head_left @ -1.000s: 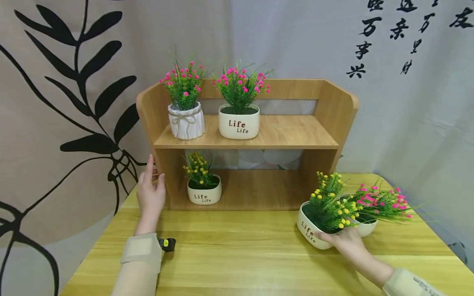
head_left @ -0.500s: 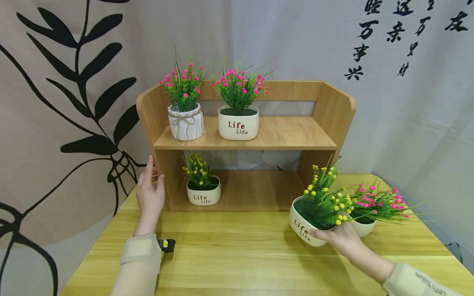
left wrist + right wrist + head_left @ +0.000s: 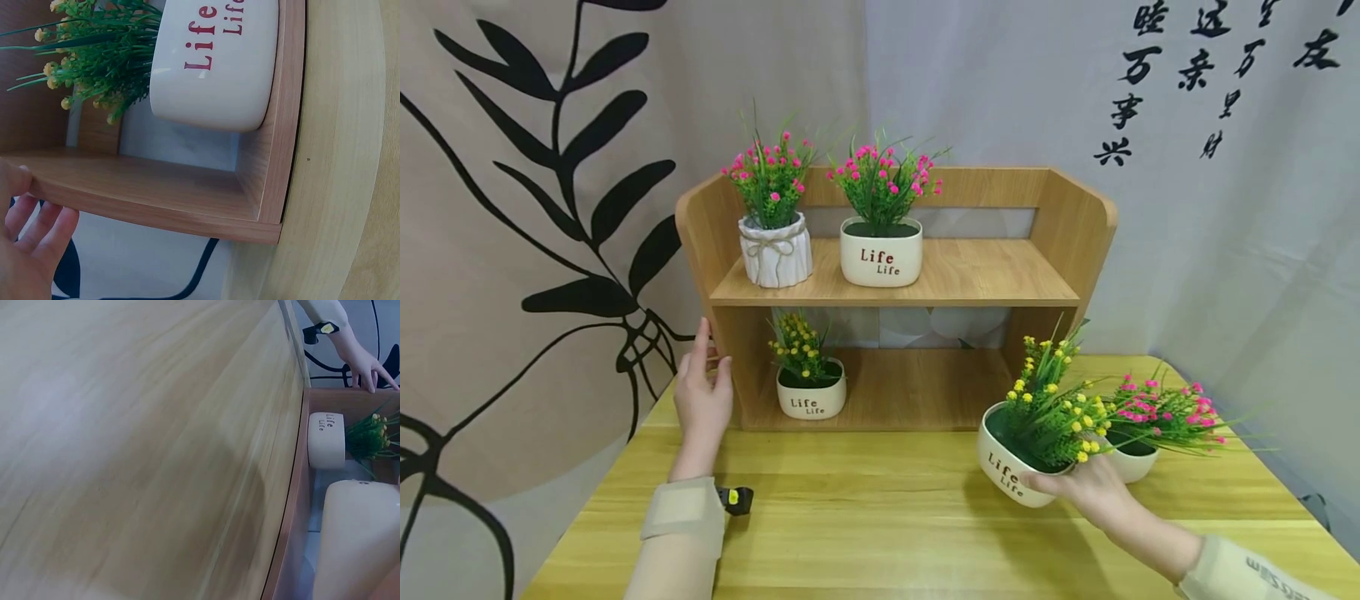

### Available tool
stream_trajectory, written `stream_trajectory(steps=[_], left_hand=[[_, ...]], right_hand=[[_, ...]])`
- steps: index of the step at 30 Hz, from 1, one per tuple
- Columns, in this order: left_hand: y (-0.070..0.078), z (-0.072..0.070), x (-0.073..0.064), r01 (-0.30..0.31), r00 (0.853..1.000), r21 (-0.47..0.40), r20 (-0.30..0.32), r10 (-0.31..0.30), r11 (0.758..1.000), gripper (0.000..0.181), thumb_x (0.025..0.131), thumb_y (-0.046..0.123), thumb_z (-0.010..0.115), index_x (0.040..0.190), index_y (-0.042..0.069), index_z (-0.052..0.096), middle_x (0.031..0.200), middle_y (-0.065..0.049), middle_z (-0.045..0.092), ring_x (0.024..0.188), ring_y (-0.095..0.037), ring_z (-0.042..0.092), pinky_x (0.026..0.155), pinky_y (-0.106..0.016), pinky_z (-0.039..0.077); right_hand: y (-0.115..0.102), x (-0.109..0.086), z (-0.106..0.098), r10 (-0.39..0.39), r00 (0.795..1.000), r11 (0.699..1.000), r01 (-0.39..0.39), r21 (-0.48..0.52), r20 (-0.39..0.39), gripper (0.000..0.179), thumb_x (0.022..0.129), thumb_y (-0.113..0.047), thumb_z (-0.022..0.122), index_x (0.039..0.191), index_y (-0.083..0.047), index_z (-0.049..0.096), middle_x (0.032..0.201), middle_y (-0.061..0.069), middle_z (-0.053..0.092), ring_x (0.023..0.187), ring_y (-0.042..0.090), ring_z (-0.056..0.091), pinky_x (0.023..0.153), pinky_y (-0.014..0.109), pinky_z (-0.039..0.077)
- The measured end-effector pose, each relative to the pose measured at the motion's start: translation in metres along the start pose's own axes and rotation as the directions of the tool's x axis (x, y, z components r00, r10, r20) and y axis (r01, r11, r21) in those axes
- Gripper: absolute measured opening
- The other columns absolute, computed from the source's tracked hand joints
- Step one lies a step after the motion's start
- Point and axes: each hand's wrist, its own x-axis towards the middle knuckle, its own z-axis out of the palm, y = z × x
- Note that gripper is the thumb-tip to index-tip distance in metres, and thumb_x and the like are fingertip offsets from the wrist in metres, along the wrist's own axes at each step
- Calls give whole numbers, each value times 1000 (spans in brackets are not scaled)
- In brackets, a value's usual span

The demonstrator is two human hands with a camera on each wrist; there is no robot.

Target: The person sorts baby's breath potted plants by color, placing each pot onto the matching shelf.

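My right hand (image 3: 1097,487) grips a white oval flowerpot (image 3: 1009,454) with yellow artificial flowers, its thumb across the lettered front. The pot is tilted and held above the table; in the right wrist view its pale side (image 3: 356,537) fills the lower right corner. My left hand (image 3: 703,400) touches the left side panel of a two-tier wooden shelf (image 3: 895,289), fingers extended. In the left wrist view, fingers (image 3: 56,234) lie against the panel's edge. On the lower shelf, at left, stands a smaller yellow-flowered pot (image 3: 811,400).
A white ribbed pot (image 3: 777,258) and a white "Life" pot (image 3: 881,260), both with pink flowers, stand on the upper shelf. Another pink-flowered pot (image 3: 1133,462) is on the wooden table (image 3: 850,517), right of the shelf and partly behind my right hand.
The yellow-flowered pot in my right hand has moved left and risen off the table. My left hand stays at the shelf's side panel. The head view has shifted slightly.
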Motion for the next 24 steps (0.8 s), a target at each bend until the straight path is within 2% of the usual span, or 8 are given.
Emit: stream_trajectory(steps=[9, 14, 18, 22, 24], left_hand=[[-1, 1, 0, -13, 1000, 0, -5, 13, 1000, 71, 95, -1, 58, 153, 30, 31, 110, -27, 54, 96, -39, 59, 70, -44, 49], [-1, 2, -2, -8, 1000, -2, 0, 8, 1000, 71, 95, -1, 58, 153, 30, 32, 110, -26, 54, 95, -39, 59, 70, -43, 49], [-1, 1, -3, -4, 1000, -3, 4, 4, 1000, 71, 95, -1, 58, 153, 30, 32, 110, -26, 54, 95, -39, 59, 69, -42, 48], [-1, 1, -1, -7, 1000, -5, 2, 7, 1000, 71, 95, -1, 57, 153, 31, 31, 110, -26, 54, 96, -38, 59, 69, -42, 48], [-2, 1, 0, -12, 1000, -5, -2, 12, 1000, 71, 95, -1, 58, 153, 31, 31, 110, -25, 54, 96, -38, 59, 69, -42, 47]], right_hand=[[-5, -3, 8, -70, 997, 997, 69, 29, 42, 77, 59, -26, 90, 119, 6, 55, 111, 17, 62, 105, 35, 57, 88, 53, 45], [-3, -2, 18, -136, 986, 988, 127, 89, 99, 74, 57, -23, 90, 117, 4, 58, 109, 10, 65, 101, 24, 58, 87, 44, 48], [0, -1, 27, -154, 973, 981, 129, 146, 174, 70, 59, -23, 90, 117, 2, 59, 109, 6, 66, 100, 18, 58, 86, 37, 49], [0, 5, 39, -199, 948, 970, 153, 190, 248, 72, 62, -24, 90, 121, 1, 57, 115, 9, 64, 107, 23, 57, 90, 41, 48], [0, 10, 47, -224, 931, 956, 153, 250, 288, 75, 64, -22, 90, 125, 2, 54, 120, 12, 62, 111, 25, 56, 93, 39, 47]])
